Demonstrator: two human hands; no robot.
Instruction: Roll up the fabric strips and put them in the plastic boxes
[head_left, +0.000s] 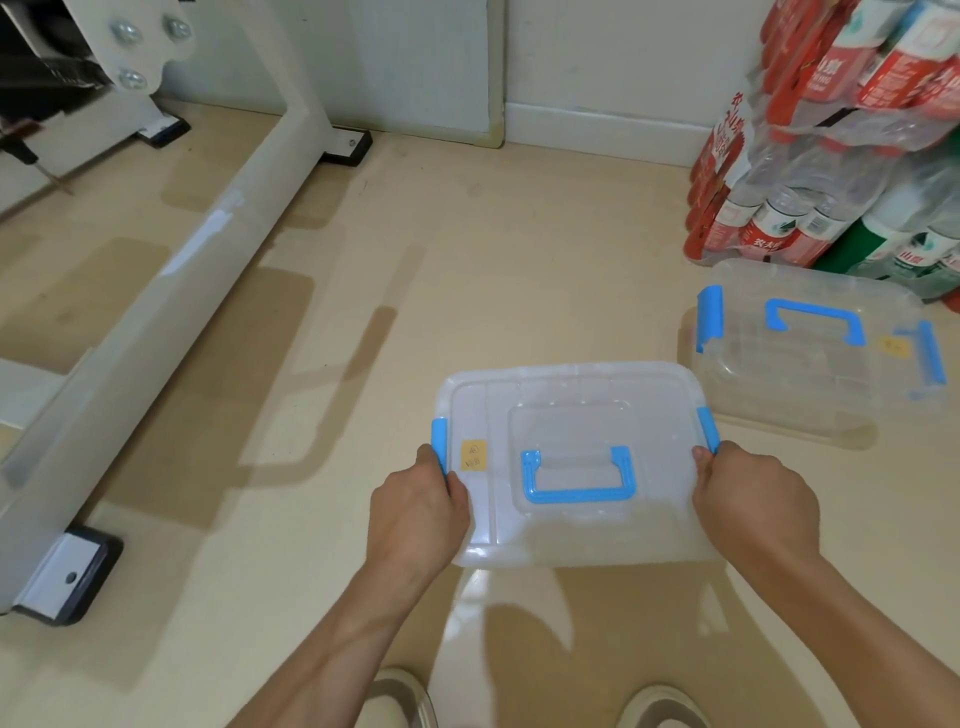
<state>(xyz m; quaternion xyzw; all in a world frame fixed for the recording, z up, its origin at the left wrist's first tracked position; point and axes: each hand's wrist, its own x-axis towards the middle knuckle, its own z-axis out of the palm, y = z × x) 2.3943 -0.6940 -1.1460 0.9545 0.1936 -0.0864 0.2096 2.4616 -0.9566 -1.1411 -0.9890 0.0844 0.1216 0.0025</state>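
Observation:
A clear plastic box (571, 410) with a lid, a blue handle and blue side clips is held above the floor in the middle of the view. My left hand (415, 512) grips its left edge by the blue clip, thumb on the lid. My right hand (753, 501) grips the right edge at the other clip. A second clear box (810, 358) with blue handle and clips lies on the floor to the right. No fabric strips are in view.
White metal table legs (171, 291) with black feet run along the left. Shrink-wrapped packs of water bottles (831, 140) are stacked at the right by the wall. My shoes (400, 696) show at the bottom edge on the beige floor.

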